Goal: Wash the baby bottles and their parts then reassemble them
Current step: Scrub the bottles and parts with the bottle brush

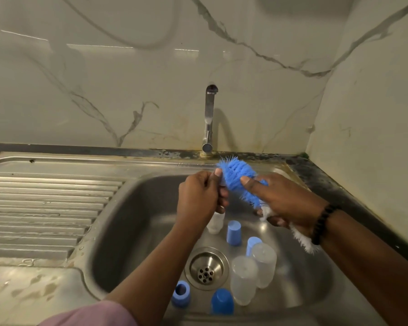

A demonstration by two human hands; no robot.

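— What sits closest to us?

— A pink sleeve [92, 314] at the bottom edge, on the left arm. Just past it, on the stainless steel sink basin [132, 231], a dark blue plastic cap [222, 301] stands near the front wall, with a lighter blue ring-shaped collar [181, 293] to its left.

— And the bottles?

— Two clear plastic baby bottles [244, 280] stand upside down, touching, right of the round metal drain [206, 271]. A third clear bottle [215, 222] stands farther back, partly hidden under the left hand. Two pale blue caps [234, 232] stand between them.

— What are the hands doing?

— The left hand [199, 196] pinches a small pale part [218, 176] between thumb and fingers; too blurred to name. The right hand [285, 201], a black beaded bracelet [322, 223] on its wrist, grips a bottle brush with blue and white bristles [237, 177], thumb laid along the blue head, which touches the small part.

— Behind them?

— A chrome tap [209, 118] against a marble-patterned wall, and a ribbed draining board [45, 208] at left.
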